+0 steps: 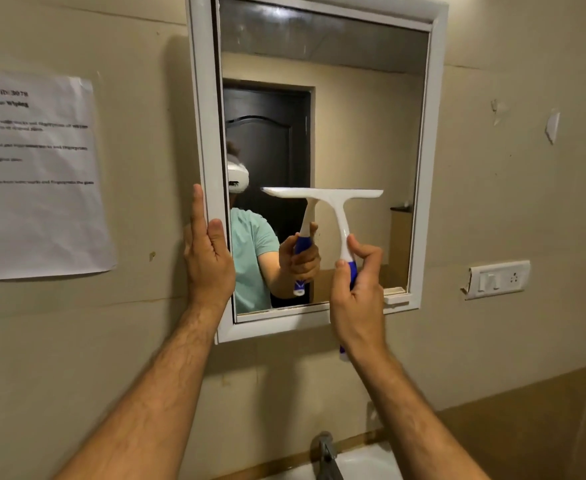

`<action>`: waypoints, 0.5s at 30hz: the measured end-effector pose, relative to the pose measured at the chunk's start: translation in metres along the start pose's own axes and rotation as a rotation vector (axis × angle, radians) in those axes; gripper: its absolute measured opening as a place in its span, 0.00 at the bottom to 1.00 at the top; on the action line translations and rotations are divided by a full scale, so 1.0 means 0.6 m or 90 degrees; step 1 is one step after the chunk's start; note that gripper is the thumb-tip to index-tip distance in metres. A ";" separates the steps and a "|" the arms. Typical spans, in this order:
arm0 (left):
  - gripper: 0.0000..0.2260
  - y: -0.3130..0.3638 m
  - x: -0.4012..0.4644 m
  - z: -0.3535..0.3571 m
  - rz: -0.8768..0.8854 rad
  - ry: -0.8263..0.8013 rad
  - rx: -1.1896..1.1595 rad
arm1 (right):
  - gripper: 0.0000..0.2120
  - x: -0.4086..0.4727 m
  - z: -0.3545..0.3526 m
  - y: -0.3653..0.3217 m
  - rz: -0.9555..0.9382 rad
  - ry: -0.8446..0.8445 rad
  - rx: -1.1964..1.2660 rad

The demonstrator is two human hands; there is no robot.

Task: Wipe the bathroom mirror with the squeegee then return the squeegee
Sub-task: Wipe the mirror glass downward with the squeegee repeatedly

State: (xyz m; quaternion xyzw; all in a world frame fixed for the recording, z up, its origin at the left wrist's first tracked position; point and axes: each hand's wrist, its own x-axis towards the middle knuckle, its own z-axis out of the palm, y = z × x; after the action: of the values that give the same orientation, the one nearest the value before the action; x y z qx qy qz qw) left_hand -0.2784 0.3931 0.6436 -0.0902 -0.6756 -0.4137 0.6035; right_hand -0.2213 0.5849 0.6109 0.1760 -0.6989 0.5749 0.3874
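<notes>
A white-framed bathroom mirror (364,109) hangs on the beige wall. My right hand (359,292) grips the blue handle of a white squeegee (340,199), thumb and forefinger high on its neck. The squeegee's blade lies level against the glass in the lower middle of the mirror. My left hand (208,258) rests flat on the mirror's left frame edge, fingers straight and pointing up. The glass reflects a person in a teal shirt holding the squeegee, and a dark door.
A printed paper sheet (35,174) is taped to the wall left of the mirror. A white switch and socket plate (497,279) sits to the right. Below, a metal tap (326,455) stands over a white basin (371,462).
</notes>
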 end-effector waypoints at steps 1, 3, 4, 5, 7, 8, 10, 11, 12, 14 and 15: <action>0.21 -0.001 -0.003 -0.002 -0.005 -0.003 -0.004 | 0.16 -0.018 0.000 0.009 0.004 -0.002 -0.007; 0.21 -0.003 -0.012 -0.004 -0.018 -0.009 -0.011 | 0.19 -0.058 0.000 0.030 0.032 -0.015 -0.007; 0.21 -0.003 -0.017 -0.005 -0.025 -0.010 -0.014 | 0.19 -0.079 -0.001 0.041 0.053 -0.027 -0.003; 0.21 -0.002 -0.024 -0.006 -0.031 -0.009 -0.017 | 0.20 -0.102 -0.001 0.052 0.071 -0.039 -0.004; 0.21 0.000 -0.034 -0.006 -0.039 -0.006 -0.024 | 0.21 -0.144 -0.004 0.073 0.095 -0.058 -0.015; 0.21 0.001 -0.038 -0.006 -0.043 -0.006 -0.028 | 0.21 -0.162 -0.006 0.080 0.107 -0.066 -0.017; 0.21 -0.001 -0.044 -0.009 -0.045 -0.009 -0.035 | 0.21 -0.184 -0.009 0.086 0.121 -0.078 -0.008; 0.21 -0.003 -0.046 -0.011 -0.046 -0.012 -0.040 | 0.21 -0.185 -0.009 0.082 0.118 -0.082 -0.002; 0.21 -0.007 -0.048 -0.014 -0.047 -0.016 -0.047 | 0.21 -0.180 -0.007 0.074 0.107 -0.084 0.003; 0.20 -0.012 -0.053 -0.017 -0.057 -0.022 -0.072 | 0.18 -0.151 -0.001 0.048 0.070 -0.075 0.015; 0.20 -0.013 -0.056 -0.019 -0.070 -0.025 -0.079 | 0.17 -0.131 0.005 0.033 0.049 -0.070 0.021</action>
State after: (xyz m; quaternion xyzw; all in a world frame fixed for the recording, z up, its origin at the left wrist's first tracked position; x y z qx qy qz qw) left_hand -0.2659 0.3930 0.6092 -0.0979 -0.6647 -0.4854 0.5595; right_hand -0.1857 0.5721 0.5393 0.1866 -0.7155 0.5906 0.3232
